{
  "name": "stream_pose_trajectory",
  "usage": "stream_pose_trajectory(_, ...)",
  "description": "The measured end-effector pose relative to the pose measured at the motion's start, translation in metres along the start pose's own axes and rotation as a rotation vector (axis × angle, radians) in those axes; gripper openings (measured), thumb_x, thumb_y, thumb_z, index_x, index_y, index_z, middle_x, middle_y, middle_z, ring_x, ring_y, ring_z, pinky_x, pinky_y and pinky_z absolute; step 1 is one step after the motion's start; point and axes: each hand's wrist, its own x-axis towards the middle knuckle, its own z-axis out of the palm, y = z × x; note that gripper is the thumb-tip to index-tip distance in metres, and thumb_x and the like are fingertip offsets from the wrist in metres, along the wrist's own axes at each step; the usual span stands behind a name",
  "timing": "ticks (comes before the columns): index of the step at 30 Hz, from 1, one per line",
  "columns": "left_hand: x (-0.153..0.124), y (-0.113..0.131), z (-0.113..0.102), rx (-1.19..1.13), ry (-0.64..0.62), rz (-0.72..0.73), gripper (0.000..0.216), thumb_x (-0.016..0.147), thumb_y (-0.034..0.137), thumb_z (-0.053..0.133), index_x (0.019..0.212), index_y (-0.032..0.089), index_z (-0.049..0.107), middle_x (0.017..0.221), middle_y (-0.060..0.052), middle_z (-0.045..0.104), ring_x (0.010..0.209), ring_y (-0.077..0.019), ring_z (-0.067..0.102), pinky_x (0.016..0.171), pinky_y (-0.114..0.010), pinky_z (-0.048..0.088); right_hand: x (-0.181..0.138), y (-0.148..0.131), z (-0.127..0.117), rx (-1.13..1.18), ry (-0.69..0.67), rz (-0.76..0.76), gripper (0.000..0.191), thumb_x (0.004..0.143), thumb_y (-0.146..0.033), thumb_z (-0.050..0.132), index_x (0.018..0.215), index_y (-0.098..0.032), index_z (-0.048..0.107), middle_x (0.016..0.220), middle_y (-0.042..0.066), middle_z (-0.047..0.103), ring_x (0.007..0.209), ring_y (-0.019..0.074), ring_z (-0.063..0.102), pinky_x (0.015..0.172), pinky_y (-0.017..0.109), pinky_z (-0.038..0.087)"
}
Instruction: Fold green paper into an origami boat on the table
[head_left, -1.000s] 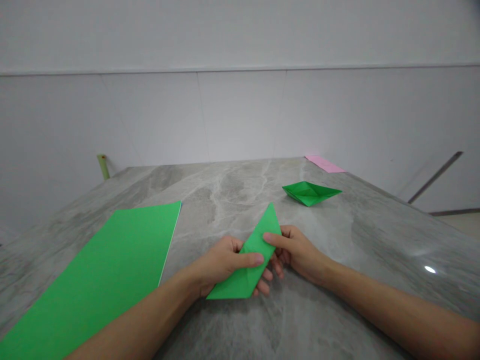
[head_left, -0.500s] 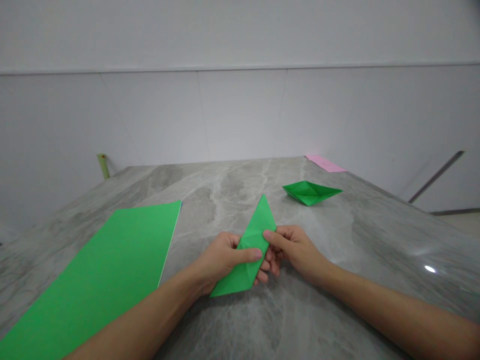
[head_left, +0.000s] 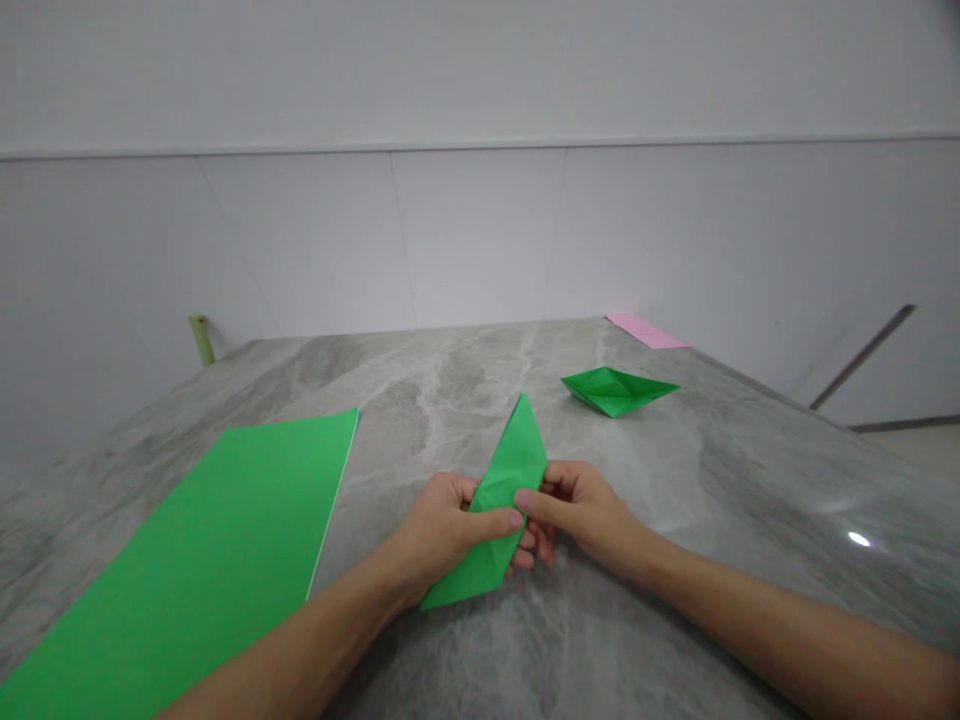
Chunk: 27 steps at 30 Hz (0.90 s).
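Observation:
A folded piece of green paper (head_left: 517,450), pointed at its upper and lower ends, is held between both hands above the table. My left hand (head_left: 450,525) grips its left edge, thumb pressed flat across the front and fingers passing behind. From the right, my right hand (head_left: 581,505) pinches the other edge, its thumb tip close to the left thumb. Some fingers of both hands are hidden behind the paper. Beyond the right hand, a folded green paper boat (head_left: 615,391) rests on the table.
A stack of flat green paper sheets (head_left: 225,540) lies on the left of the grey marbled table (head_left: 420,400). A pink paper (head_left: 646,331) is at the far right corner. Near the back left edge stands a yellow-green object (head_left: 202,340). A white wall (head_left: 480,230) rises behind.
My right thumb has slid a little down and left over the folded paper, closer to the left thumb. The whole view has shifted slightly.

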Motion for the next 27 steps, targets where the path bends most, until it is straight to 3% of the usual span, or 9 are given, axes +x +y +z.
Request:
stream_pose_trajectory(8,0.001,0.001,-0.007,0.047,0.013,0.071,0.039,0.073,0.048,0.075,0.078,0.01,0.077,0.07,-0.01,0.074,0.059,-0.0157,0.066,0.055,-0.023,0.048,0.0,0.004,-0.002,-0.028,-0.008,-0.055,0.046,0.076,-0.057,0.072,0.071,-0.013,0.06,0.054,0.001,0.064,0.039,0.0084,0.055,0.039,0.019,0.04)
stream_pose_trajectory(11,0.0,0.001,-0.012,0.112,0.071,0.122,0.044,0.076,0.054,0.071,0.073,0.01,0.076,0.065,-0.008,0.071,0.052,-0.0131,0.059,0.05,-0.022,0.042,-0.001,0.003,-0.003,-0.04,-0.007,-0.08,0.043,0.078,-0.054,0.07,0.07,-0.014,0.059,0.05,0.0,0.062,0.038,0.0086,0.053,0.04,0.019,0.039)
stream_pose_trajectory(23,0.001,-0.003,-0.012,0.222,0.133,0.216,0.048,0.077,0.057,0.068,0.064,0.011,0.072,0.057,-0.002,0.06,0.049,-0.0097,0.044,0.047,-0.021,0.031,-0.001,0.002,-0.002,-0.071,-0.002,-0.058,0.04,0.073,-0.051,0.076,0.076,-0.015,0.058,0.052,-0.003,0.059,0.04,0.0092,0.054,0.041,0.019,0.041)
stream_pose_trajectory(27,0.001,-0.005,-0.011,0.286,0.04,0.224,0.054,0.079,0.062,0.064,0.068,0.011,0.072,0.058,-0.004,0.062,0.049,-0.0106,0.047,0.048,-0.022,0.034,-0.004,0.002,0.0,-0.055,-0.066,-0.032,0.041,0.073,-0.052,0.076,0.073,-0.015,0.057,0.054,-0.003,0.059,0.041,0.0085,0.055,0.041,0.019,0.042)
